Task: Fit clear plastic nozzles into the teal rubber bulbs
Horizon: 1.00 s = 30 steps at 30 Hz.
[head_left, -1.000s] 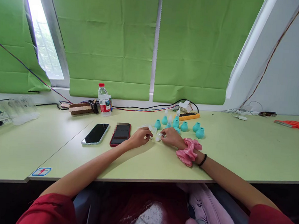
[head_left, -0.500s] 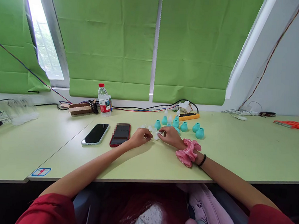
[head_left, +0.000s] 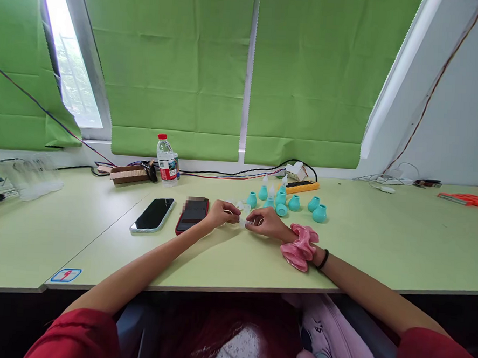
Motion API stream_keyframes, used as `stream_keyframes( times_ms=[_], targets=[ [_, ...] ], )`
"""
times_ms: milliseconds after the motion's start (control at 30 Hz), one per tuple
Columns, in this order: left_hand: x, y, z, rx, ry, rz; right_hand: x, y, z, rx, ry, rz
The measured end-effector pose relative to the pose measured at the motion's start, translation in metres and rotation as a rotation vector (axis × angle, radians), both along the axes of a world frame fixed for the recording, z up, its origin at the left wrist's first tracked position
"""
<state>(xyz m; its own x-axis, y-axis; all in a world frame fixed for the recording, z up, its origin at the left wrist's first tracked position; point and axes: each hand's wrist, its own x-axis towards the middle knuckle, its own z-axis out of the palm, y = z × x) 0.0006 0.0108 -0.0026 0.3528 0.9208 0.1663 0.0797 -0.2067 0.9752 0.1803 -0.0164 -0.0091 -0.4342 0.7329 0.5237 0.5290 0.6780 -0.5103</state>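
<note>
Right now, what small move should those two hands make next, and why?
I'd probably ease the right hand slightly toward the left hand: their fingertips face each other across a narrow gap, with small translucent white plastic-looking pieces there. Whether either hand grips one is too small to tell.

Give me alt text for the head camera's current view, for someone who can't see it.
A person's left hand and right hand nearly meet at small translucent pieces on a pale green table. Turquoise pots cluster beyond the right hand; two phones lie beside the left.
</note>
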Motion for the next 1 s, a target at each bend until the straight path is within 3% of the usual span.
stream_keyframes(
  times_ms=[200, 467, 667, 1000],
  targets=[
    [0.0000, -0.0048, 0.0029, 0.100, 0.008, -0.049, -0.0014, -0.0022, -0.0011, -0.084, -0.016, 0.050],
    [0.0031, -0.0046, -0.0008, 0.195, 0.090, -0.073, -0.0022, -0.0023, -0.0025, -0.094, -0.006, 0.078],
    [0.0041, -0.0082, -0.0019, 0.351, 0.183, -0.042, -0.0036, -0.0020, -0.0025, -0.115, 0.034, 0.079],
    [0.0029, -0.0096, -0.0037, 0.432, 0.273, -0.121, -0.0020, 0.0023, -0.0048, -0.148, 0.042, 0.096]
  ],
)
